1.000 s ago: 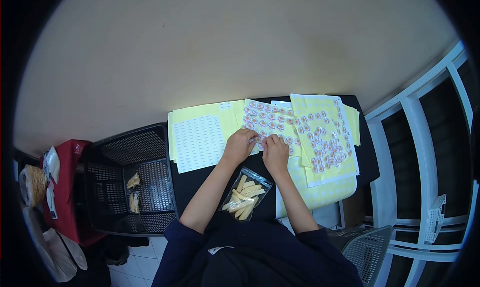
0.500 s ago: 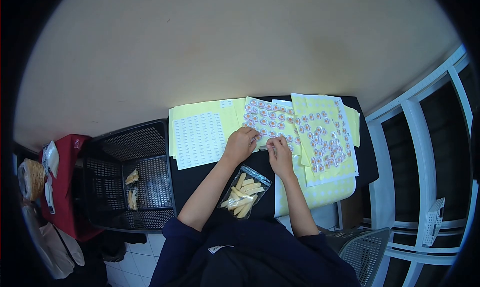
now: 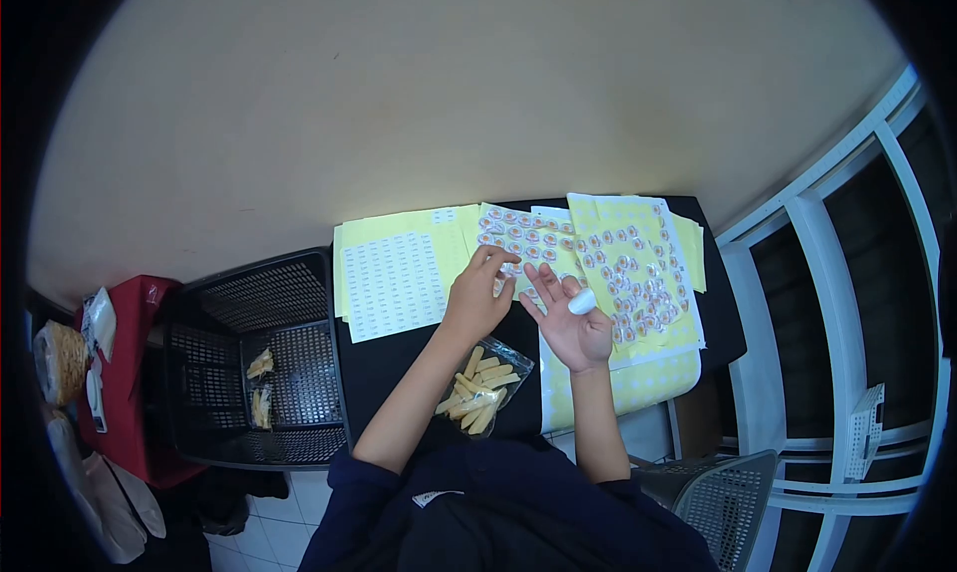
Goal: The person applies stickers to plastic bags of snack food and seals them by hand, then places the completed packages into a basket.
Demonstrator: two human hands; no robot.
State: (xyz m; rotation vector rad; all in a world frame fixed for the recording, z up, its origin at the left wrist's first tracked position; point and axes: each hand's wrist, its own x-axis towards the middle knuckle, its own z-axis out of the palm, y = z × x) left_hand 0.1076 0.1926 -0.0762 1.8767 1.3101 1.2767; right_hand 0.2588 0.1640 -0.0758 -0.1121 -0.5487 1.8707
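Observation:
My left hand (image 3: pixel 478 298) is over the lower left part of a yellow sheet of round stickers (image 3: pixel 518 231), its fingers bent and the thumb apart from them. I see nothing in it. To its right, my right hand (image 3: pixel 576 338) is turned palm up, with a small white oval piece, like a sticker (image 3: pixel 582 302), between its thumb and index finger. The other fingers are spread. Below the hands lies a clear bag of pale bread-like sticks (image 3: pixel 483 391) on the black tabletop (image 3: pixel 389 368).
A sheet of small printed labels (image 3: pixel 397 283) lies at left on yellow paper. More sticker sheets (image 3: pixel 638 273) overlap at right. A black crate (image 3: pixel 334 353) with two small bags stands left, by a red-covered surface (image 3: pixel 130 373). A grey basket (image 3: pixel 733 502) is at lower right.
My right hand has turned from palm down to palm up, and the white piece shows in it. My left thumb has moved away from its fingers.

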